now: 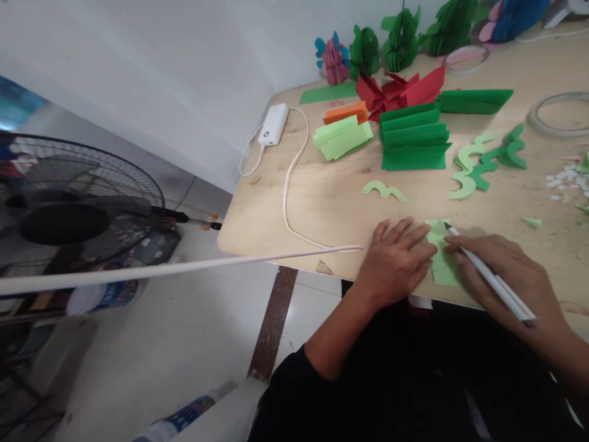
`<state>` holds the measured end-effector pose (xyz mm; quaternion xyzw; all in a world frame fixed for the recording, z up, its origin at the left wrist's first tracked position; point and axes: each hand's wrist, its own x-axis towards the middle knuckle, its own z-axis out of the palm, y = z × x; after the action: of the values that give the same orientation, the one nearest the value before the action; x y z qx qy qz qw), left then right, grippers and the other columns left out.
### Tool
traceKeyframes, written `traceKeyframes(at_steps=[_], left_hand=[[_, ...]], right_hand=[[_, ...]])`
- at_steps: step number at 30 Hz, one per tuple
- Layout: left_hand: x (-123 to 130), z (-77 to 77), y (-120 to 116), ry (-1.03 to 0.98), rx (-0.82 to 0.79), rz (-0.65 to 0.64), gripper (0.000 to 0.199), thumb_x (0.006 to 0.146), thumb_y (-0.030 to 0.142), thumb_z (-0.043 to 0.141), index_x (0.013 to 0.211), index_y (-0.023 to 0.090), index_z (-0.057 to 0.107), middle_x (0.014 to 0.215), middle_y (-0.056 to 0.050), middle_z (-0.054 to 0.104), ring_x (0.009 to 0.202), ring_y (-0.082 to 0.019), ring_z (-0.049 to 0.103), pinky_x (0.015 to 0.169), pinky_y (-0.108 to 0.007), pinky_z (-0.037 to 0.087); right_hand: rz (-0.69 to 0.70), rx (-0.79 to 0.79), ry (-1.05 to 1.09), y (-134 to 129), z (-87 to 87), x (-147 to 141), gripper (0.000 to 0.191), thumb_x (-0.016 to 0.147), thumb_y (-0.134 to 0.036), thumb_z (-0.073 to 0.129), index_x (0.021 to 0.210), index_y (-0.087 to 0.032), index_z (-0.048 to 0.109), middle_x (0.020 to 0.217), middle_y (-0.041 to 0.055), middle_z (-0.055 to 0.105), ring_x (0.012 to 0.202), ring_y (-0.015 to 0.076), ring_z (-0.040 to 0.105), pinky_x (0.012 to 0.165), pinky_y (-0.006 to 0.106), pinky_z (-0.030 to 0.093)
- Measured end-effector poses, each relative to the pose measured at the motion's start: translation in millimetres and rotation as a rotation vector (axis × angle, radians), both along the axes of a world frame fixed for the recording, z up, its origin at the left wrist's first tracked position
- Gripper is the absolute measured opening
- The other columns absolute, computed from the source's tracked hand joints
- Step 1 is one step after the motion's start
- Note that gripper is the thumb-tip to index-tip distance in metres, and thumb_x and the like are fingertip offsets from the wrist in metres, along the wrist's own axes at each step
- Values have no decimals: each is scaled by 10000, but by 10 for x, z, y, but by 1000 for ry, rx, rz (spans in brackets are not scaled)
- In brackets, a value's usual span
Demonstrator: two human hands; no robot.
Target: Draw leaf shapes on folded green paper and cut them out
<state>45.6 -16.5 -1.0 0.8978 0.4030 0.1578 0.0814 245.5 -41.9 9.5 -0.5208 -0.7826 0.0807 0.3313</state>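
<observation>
A light green paper strip [445, 275] lies at the table's front edge between my hands. My left hand [398, 258] rests flat on the table with fingers spread, its fingertips at the strip's left side. In my right hand [510, 270] is a white pen [492, 279], its dark tip at the top of the paper. A faint curved line shows on the strip. Just beyond my left hand sits a wavy light green cutout [384, 191]. Farther right are more wavy cutouts in light green [464, 166] and dark green [512, 147].
Folded papers in dark green [414, 138], light green [343, 138], orange [345, 112] and red [400, 93] stand mid-table. Paper figures [400, 43] line the wall. A white power bank [275, 124] trails a cable [286, 196]. Tape rolls [536, 116] and paper scraps [564, 179] lie right; a fan [69, 215] stands left.
</observation>
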Motion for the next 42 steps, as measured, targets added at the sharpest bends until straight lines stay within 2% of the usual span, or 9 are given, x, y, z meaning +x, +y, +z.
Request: traceKeyframes(at_steps=[10, 16, 22, 28, 35, 42], left_hand=[[4, 22, 6, 55, -54, 3, 278, 1003, 320, 446, 1176, 255, 653, 1475, -26, 547, 1434, -262, 385, 1161, -527, 300], [3, 10, 5, 41, -47, -3, 297, 1016, 318, 401, 1134, 221, 655, 1480, -24, 548, 1441, -259, 382, 1168, -520, 301], [10, -7, -4, -14, -73, 26, 313, 998, 295, 431, 1223, 167, 606, 1462, -58, 566, 1443, -234, 380, 1193, -505, 284], [8, -5, -8, -29, -93, 33, 331, 995, 296, 431, 1258, 172, 588, 1462, -69, 565, 1450, -235, 379, 1201, -497, 277], [9, 29, -2, 11, -100, 29, 314, 979, 289, 477, 1248, 187, 603, 1458, -77, 564, 1455, -236, 368, 1200, -500, 280], [7, 14, -2, 1, -86, 23, 326, 1001, 289, 416, 1231, 172, 616, 1469, -66, 557, 1452, -235, 374, 1196, -497, 276]], right_hand=[[14, 12, -20, 14, 1, -10, 216, 903, -252, 576, 1095, -224, 672, 1039, 83, 756, 933, 235, 717, 844, 379, 543], [6, 14, -23, 11, 23, -7, 210, 901, -262, 575, 1080, -223, 678, 1015, 78, 761, 914, 227, 721, 819, 357, 542], [-13, 16, -28, 15, 6, -9, 193, 900, -269, 582, 1060, -224, 679, 982, 72, 764, 893, 220, 723, 813, 358, 545], [-1, -9, -2, 20, 19, -16, 192, 908, -290, 568, 1069, -277, 671, 965, 46, 756, 873, 232, 721, 803, 395, 551], [6, 2, 10, 15, 18, -10, 207, 886, -263, 595, 1067, -226, 687, 991, 72, 765, 900, 228, 722, 825, 363, 536], [15, 30, -17, 5, 24, -15, 211, 887, -229, 600, 1086, -218, 670, 974, 85, 753, 887, 220, 712, 815, 352, 530]])
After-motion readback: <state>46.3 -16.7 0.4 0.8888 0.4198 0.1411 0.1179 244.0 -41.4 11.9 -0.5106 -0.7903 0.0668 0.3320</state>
